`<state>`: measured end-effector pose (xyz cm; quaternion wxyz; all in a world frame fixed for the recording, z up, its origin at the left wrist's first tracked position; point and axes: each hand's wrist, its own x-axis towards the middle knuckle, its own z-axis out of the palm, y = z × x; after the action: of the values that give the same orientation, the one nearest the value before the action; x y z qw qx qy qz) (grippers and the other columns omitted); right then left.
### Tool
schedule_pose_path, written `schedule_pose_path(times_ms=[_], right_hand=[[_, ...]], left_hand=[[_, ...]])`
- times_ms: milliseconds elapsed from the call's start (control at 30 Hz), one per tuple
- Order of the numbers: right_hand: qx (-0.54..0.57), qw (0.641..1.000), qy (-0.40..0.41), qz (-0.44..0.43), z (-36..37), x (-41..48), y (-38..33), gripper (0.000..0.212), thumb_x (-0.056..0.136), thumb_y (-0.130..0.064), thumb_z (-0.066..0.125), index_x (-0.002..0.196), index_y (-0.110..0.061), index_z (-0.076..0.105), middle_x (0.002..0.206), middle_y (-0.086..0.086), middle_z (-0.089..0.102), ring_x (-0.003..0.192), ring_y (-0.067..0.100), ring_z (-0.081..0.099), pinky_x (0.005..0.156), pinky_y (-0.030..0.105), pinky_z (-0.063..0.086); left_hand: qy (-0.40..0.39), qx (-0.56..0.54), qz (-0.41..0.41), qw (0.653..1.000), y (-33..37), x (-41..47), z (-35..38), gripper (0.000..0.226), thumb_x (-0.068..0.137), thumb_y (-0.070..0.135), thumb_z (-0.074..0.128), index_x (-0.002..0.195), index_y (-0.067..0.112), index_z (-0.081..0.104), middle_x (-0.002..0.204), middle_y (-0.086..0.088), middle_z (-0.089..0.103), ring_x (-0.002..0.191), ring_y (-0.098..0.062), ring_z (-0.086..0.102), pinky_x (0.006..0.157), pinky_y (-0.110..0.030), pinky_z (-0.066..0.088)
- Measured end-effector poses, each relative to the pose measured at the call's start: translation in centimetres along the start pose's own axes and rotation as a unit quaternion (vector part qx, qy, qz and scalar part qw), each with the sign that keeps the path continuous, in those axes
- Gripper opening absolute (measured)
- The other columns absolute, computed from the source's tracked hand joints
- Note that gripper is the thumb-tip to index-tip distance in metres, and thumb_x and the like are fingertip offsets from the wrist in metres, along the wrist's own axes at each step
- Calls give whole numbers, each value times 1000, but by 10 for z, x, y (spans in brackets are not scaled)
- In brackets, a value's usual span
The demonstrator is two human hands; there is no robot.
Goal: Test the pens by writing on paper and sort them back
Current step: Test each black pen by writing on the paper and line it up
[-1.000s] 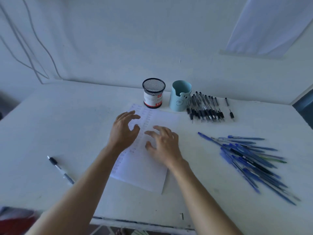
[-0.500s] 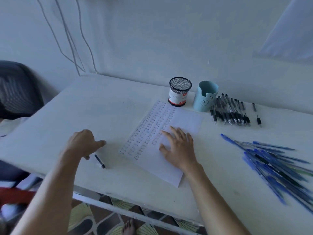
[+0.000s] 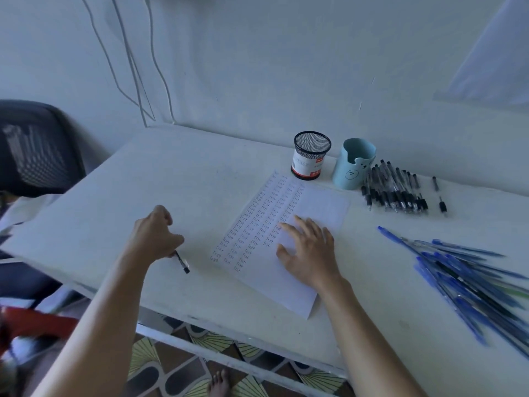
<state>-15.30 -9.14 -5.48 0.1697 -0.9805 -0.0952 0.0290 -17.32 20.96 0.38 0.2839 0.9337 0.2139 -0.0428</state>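
A sheet of paper with columns of handwritten test words lies in the middle of the white table. My right hand rests flat on it with fingers spread. Left of the sheet, my left hand grips a black pen, whose lower end sticks out below the fist, just above the table. A row of black pens lies at the back right. A heap of blue pens covers the right side.
A black mesh cup and a light blue holder stand behind the paper. Two loose black pens lie right of the black row. A dark mesh chair stands at the left. Cables hang down the wall.
My left hand left the paper, moved left to the lone black pen and closed round it, lifting it. The right hand stayed on the paper. The view swung left and down.
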Motion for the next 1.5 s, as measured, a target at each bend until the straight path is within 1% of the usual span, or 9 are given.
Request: schedule_pose_path(times_ms=[100, 267, 433, 700, 867, 1000, 1100, 1233, 1500], right_hand=[[18, 1000, 15, -1, -1, -2, 3, 58, 88, -57, 40, 145, -41, 43, 162, -6, 26, 151, 19, 15, 120, 48, 3], [27, 998, 48, 39, -7, -6, 12, 80, 76, -66, 13, 143, -36, 47, 160, -7, 29, 150, 16, 15, 120, 46, 1], [27, 996, 54, 71, -15, -4, 29, 81, 78, -62, 12, 145, -29, 46, 161, -5, 28, 150, 17, 15, 120, 45, 0], [21, 995, 59, 79, -17, -4, 41, 89, 74, -62, 4, 146, -25, 42, 161, -1, 28, 150, 17, 16, 121, 46, 6], [-22, 997, 25, 69, -14, -5, 42, 65, 92, -51, 21, 150, -25, 31, 165, 0, 16, 152, 19, 6, 121, 48, 1], [-39, 997, 23, 62, -14, -6, 41, 71, 89, -55, 15, 151, -24, 26, 166, 2, 11, 153, 20, 2, 121, 48, 1], [-47, 997, 27, 63, -13, -6, 40, 86, 78, -62, 2, 152, -25, 25, 166, 2, 10, 153, 19, 2, 121, 48, 0], [-48, 996, 17, 71, -12, -6, 41, 91, 76, -64, -2, 156, -27, 17, 167, 1, 3, 153, 19, -2, 122, 45, -5], [-59, 995, 9, 75, -13, -5, 41, 71, 93, -57, 19, 158, -27, 14, 167, 3, 1, 153, 21, -4, 122, 46, -5]], left_hand=[[27, -68, 44, 996, 15, -3, 5, 18, 79, 11, 63, 89, 27, 63, 67, -7, 68, 77, -25, 67, 69, -34, 53], [-2, -249, 76, 965, 42, -6, 15, 36, 82, 6, 51, 67, 22, 79, 66, -2, 72, 74, -19, 68, 73, -32, 52], [-78, -323, 183, 925, 65, -10, 33, 44, 80, -19, 55, 81, 17, 80, 88, -5, 70, 85, -16, 72, 85, -25, 54], [-21, -212, 306, 928, 81, 1, 68, 26, 78, 15, 84, 90, 37, 77, 83, 5, 59, 66, -7, 59, 66, -20, 50], [46, -160, 346, 923, 96, 0, 74, 11, 86, 33, 76, 96, 36, 74, 84, 8, 51, 76, 2, 53, 66, -7, 37], [-73, -263, 287, 918, 108, -1, 77, 13, 103, 20, 54, 99, 14, 65, 98, 6, 69, 85, -3, 66, 80, -26, 55], [-191, -499, 209, 819, 116, -4, 81, 6, 97, 18, 51, 94, 13, 54, 80, 4, 59, 71, -12, 56, 68, -28, 41], [-303, -659, 93, 682, 118, -7, 79, 56, 78, 74, 49, 70, 18, 49, 65, 3, 32, 63, -15, 31, 66, -31, 26], [-299, -723, 86, 616, 116, -1, 86, 55, 69, 58, 64, 58, 17, 29, 60, 1, 21, 63, -19, 21, 66, -32, 28]])
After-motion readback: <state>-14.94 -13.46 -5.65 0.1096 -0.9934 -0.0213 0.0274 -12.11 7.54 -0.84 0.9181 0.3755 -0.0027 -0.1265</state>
